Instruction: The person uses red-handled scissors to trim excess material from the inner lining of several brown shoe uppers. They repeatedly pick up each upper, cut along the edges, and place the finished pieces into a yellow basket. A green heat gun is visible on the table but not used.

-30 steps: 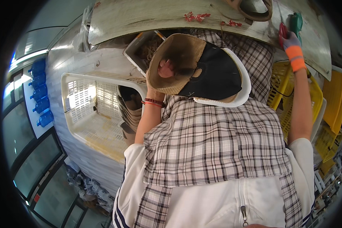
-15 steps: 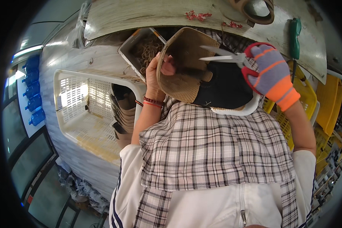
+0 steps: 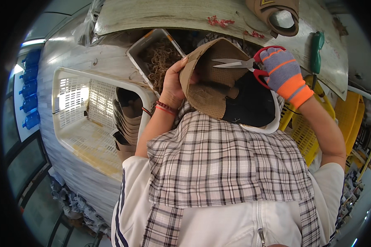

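Observation:
My bare left hand (image 3: 173, 88), with beads and a red band at the wrist, grips the edge of a tan-and-black shoe upper (image 3: 207, 101). Its thumb lies on the rim, and the other fingers are mostly hidden inside. The piece is held above my plaid apron (image 3: 218, 164), its hollow tan side up and a black panel toward the right. In a grey and orange glove, my right hand (image 3: 284, 74) is closed round the red handles of scissors (image 3: 235, 64). The blades point left over the hollow, slightly apart, with nothing visible between them. A white rounded edge (image 3: 278, 117) shows beneath the upper.
Left of me stands a white slatted basket (image 3: 66, 133) with stacked tan pieces (image 3: 127, 117). A white bin (image 3: 141, 68) holds thread-like scraps. On the bench (image 3: 165, 16) ahead are red bits, a tan upper (image 3: 290, 31) and a green-handled tool (image 3: 316, 53). Yellow crates (image 3: 299, 127) are at right.
The scissor blades have come closer together and sit slightly farther left over the upper. Both hands keep their holds. The upper appears a little lower and to the right, as the whole view has shifted.

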`<action>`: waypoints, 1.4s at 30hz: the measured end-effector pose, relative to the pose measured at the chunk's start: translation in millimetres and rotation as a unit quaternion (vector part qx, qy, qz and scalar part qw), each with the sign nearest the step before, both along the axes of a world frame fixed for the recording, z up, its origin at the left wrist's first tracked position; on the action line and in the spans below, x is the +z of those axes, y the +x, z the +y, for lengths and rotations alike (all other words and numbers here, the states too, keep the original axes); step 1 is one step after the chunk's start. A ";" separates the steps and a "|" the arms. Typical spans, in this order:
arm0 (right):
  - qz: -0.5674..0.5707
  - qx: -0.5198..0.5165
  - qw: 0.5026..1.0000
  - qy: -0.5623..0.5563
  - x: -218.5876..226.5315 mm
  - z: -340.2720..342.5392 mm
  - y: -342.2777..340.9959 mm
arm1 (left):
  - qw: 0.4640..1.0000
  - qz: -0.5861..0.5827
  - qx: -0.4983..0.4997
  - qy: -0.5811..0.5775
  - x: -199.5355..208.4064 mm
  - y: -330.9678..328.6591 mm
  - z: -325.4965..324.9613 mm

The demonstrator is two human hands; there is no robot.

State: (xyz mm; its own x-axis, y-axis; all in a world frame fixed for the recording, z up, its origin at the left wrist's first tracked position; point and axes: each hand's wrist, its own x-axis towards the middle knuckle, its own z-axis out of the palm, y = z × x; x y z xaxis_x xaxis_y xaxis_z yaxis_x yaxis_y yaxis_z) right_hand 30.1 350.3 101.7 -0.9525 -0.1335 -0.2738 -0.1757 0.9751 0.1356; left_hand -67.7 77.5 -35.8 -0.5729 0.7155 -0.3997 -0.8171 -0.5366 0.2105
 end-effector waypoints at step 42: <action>0.072 -0.565 0.807 -0.152 -41.6 130.3 44.4 | 0.492 0.640 0.284 -0.518 178.3 49.9 11.0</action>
State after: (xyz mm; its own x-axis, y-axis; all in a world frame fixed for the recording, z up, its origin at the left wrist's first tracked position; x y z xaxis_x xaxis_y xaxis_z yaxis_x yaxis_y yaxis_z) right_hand 74.5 480.6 60.1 -0.5317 0.8034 -0.2681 0.8465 0.4931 -0.2008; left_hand -17.9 88.5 142.5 -0.8194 0.0875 0.5666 0.5598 0.3352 0.7578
